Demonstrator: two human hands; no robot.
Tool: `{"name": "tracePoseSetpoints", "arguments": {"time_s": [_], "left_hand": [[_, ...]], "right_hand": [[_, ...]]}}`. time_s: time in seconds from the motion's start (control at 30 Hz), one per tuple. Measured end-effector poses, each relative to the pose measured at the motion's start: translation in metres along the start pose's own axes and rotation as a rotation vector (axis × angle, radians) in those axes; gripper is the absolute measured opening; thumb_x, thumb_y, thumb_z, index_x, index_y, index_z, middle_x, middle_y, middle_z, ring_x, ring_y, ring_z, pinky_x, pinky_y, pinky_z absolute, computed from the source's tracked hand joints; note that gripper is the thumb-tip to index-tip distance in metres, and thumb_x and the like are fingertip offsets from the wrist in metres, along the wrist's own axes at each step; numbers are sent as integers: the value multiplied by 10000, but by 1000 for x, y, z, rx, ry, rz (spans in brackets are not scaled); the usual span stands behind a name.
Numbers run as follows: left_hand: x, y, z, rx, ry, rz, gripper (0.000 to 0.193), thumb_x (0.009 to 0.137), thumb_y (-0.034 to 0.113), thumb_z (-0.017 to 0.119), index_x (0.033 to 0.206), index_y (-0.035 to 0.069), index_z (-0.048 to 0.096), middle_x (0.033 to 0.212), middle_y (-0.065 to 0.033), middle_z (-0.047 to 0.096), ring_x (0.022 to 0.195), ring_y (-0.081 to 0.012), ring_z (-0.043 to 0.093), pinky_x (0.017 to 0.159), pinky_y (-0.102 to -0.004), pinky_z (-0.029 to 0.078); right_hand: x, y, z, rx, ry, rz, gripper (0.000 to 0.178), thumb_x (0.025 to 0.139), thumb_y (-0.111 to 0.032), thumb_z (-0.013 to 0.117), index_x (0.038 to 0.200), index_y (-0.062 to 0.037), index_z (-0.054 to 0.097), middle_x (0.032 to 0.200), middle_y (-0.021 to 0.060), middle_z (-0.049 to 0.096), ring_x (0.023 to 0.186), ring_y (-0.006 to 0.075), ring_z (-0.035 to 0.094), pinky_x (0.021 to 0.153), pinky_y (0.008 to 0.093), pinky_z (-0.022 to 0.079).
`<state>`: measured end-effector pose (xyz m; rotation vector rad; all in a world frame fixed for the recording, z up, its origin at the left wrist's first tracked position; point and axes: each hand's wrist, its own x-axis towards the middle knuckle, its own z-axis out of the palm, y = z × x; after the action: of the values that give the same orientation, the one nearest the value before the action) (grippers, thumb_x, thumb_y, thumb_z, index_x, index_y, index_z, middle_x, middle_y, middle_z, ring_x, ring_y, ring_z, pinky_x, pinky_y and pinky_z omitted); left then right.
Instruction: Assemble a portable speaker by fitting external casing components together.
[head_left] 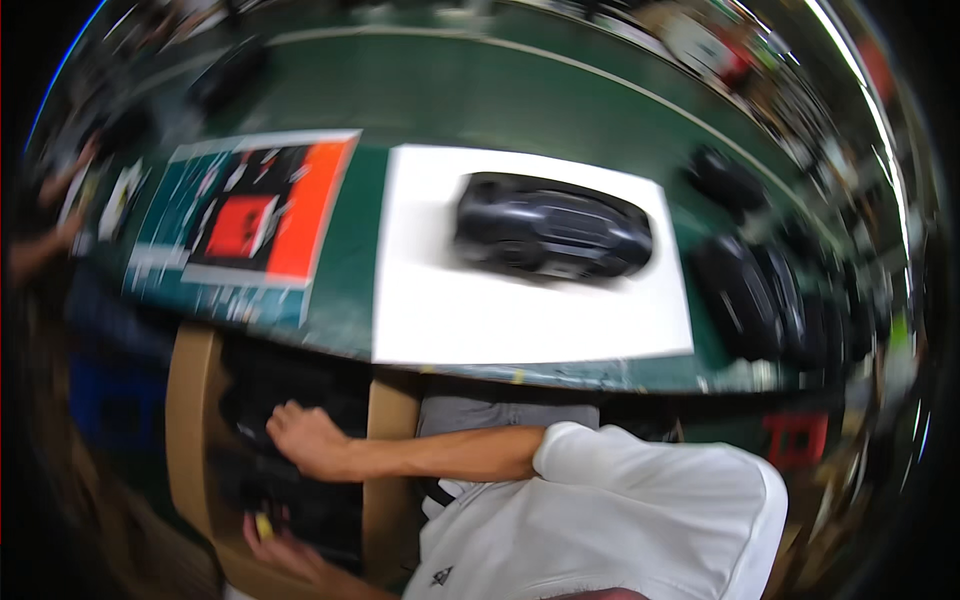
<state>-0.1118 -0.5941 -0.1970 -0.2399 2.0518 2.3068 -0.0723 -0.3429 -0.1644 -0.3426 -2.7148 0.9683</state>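
Note:
An open cardboard box (190,430) stands below the table's front edge, holding several dark, glossy parts (335,395) whose shape is hard to make out. My right hand (312,442) reaches across into the box, its fingers curled down at the dark parts; what they grip is hidden. Lower in the box, my left hand (285,552) is closed beside a dark part, and a small yellow patch shows at its fingertips. On a white sheet (430,310) on the table lies a black, car-shaped plastic housing (550,225), apart from both hands.
The green table (400,85) carries a printed orange, black and teal sheet (245,220) at left. Several black housings (745,300) stand at right. A blue crate (115,400) and a red crate (797,437) sit below. Another person's arm (45,245) shows at far left.

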Motion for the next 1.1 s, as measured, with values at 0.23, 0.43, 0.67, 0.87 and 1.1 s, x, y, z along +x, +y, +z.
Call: {"name": "tracePoseSetpoints", "arguments": {"time_s": [0.23, 0.43, 0.67, 0.87, 1.1], "left_hand": [[-54, 165, 106, 984, -446, 563, 382, 1014, 160, 633, 1305, -71, 721, 1163, -296, 757, 1086, -417, 717, 1027, -469, 545], [-85, 199, 174, 740, -1101, 263, 306, 1036, 204, 686, 1236, -27, 691, 1053, -129, 803, 958, -218, 768, 847, -348, 595], [-162, 219, 258, 956, -1565, 992, 734, 819, 193, 845, 1436, -18, 507, 1144, -252, 600, 1015, -489, 674, 850, -538, 558], [-202, 190, 322, 859, -1762, 1130, 684, 718, 88, 914, 1253, -53, 513, 1107, -263, 582, 977, -503, 687, 772, -566, 552], [-233, 171, 365, 900, -1743, 1430, 712, 686, 100, 911, 1271, -64, 540, 1146, -188, 545, 1080, -360, 625, 741, -453, 567]], "right_hand": [[-18, -35, -98, -179, 576, -821, 690, 834, -175, 721, 1417, 158, 560, 1258, 249, 647, 1205, 394, 622, 1096, 475, 490], [-88, -43, -210, 2, -118, -289, 512, 742, -204, 917, 1132, 11, 665, 1097, 195, 701, 1008, 372, 728, 815, 476, 614], [-203, -11, -300, -103, 210, 332, 839, 739, -415, 973, 1316, 78, 617, 1167, 276, 735, 989, 418, 763, 841, 478, 603], [-261, 6, -319, -329, 174, 394, 1120, 676, -290, 1010, 1586, -8, 421, 1148, 189, 580, 984, 395, 669, 771, 498, 578], [-276, 38, -346, -249, 201, 418, 804, 723, -160, 919, 1390, 8, 504, 1080, 225, 640, 893, 452, 722, 717, 534, 566]]}}
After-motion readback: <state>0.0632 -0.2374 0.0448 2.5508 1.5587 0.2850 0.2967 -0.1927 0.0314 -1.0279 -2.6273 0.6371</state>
